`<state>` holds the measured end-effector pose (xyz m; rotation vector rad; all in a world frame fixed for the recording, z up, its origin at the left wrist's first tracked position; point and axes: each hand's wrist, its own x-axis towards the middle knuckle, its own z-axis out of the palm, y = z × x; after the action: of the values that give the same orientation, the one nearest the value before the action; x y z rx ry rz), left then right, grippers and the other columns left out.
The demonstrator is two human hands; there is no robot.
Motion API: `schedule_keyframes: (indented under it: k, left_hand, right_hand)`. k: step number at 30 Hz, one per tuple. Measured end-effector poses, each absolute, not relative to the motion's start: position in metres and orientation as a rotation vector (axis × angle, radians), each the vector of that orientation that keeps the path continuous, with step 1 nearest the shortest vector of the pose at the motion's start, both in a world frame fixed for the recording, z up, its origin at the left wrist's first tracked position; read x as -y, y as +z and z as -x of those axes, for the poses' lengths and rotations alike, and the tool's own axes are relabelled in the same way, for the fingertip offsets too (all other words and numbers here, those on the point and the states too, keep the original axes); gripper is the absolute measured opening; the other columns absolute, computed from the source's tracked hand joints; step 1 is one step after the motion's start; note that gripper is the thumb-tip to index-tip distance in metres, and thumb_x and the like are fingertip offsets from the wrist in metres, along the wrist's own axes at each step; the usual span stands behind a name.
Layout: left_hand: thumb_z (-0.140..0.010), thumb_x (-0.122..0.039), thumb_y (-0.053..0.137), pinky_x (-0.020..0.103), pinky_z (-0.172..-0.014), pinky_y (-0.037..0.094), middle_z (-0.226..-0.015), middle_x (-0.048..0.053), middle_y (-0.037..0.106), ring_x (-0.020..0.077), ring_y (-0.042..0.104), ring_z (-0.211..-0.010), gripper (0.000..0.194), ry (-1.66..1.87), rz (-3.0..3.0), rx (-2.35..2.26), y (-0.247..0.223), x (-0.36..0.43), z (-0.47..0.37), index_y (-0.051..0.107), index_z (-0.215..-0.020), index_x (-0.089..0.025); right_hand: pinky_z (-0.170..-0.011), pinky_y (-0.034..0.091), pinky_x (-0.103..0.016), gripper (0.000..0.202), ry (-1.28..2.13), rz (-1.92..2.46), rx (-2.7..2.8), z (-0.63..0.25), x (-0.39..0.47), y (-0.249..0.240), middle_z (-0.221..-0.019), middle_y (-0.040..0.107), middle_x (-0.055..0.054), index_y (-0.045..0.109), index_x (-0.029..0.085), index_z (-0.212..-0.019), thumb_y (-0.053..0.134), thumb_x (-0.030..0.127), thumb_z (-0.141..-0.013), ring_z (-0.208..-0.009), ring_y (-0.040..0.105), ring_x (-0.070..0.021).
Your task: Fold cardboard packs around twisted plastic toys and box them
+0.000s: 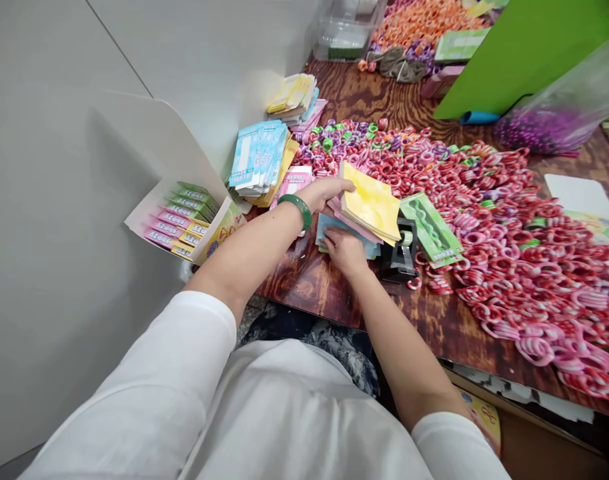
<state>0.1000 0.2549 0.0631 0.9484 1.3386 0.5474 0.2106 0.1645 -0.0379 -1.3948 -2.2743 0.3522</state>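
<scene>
My left hand (327,193), with a green bangle at the wrist, grips one end of a stack of yellow cards (370,200). Pink cards (354,223) show under the yellow ones. Just below, my right hand (347,252) has its fingers curled over blue cards (329,228) at the table's front edge; its thumb is hidden. Right of the cards stands a black tape dispenser (401,257). A green package with a wavy band in it (431,228) leans beside the dispenser, against a heap of striped coiled rings (484,220).
An open display box (219,233) holding several small packages stands at the left by the grey wall. Stacked blue cards (257,157) and yellow cards (291,93) lie behind my left hand. A green panel (529,60) and a bag of purple pieces (544,127) are at the back right.
</scene>
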Motion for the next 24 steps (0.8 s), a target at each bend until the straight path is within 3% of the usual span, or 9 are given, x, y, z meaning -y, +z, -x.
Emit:
schedule_keyframes:
  k: [9,14,24]
  left_hand:
    - [-0.083,-0.023,0.056,0.037,-0.076,0.054,-0.072,0.007,0.064,0.0237,0.066,-0.083,0.010,0.536,-0.957,-1.304,0.060,-0.258,-0.098,0.059,-0.081,-0.014]
    - [-0.079,-0.022,0.059,0.040,-0.078,0.054,-0.081,0.011,0.066,0.0273,0.066,-0.091,0.011,0.549,-0.954,-1.294,0.059,-0.259,-0.097,0.060,-0.086,-0.014]
    - [-0.079,-0.024,0.060,0.039,-0.078,0.055,-0.079,0.008,0.066,0.0254,0.066,-0.088,0.016,0.522,-1.014,-1.340,0.065,-0.260,-0.100,0.059,-0.093,-0.015]
  right_hand:
    - [-0.082,0.050,-0.031,0.013,0.427,1.294,2.386,-0.221,-0.180,-0.030,-0.098,0.076,-0.008,0.076,0.021,-0.088,0.063,0.023,-0.088,-0.095,0.069,-0.0250]
    - [-0.080,0.050,-0.031,0.016,0.432,1.306,2.380,-0.222,-0.180,-0.030,-0.092,0.077,-0.008,0.076,0.021,-0.087,0.061,0.024,-0.089,-0.091,0.070,-0.0246]
    - [-0.080,0.048,-0.029,0.018,0.401,1.299,2.404,-0.223,-0.179,-0.028,-0.098,0.076,-0.009,0.075,0.019,-0.093,0.059,0.025,-0.091,-0.095,0.069,-0.0243]
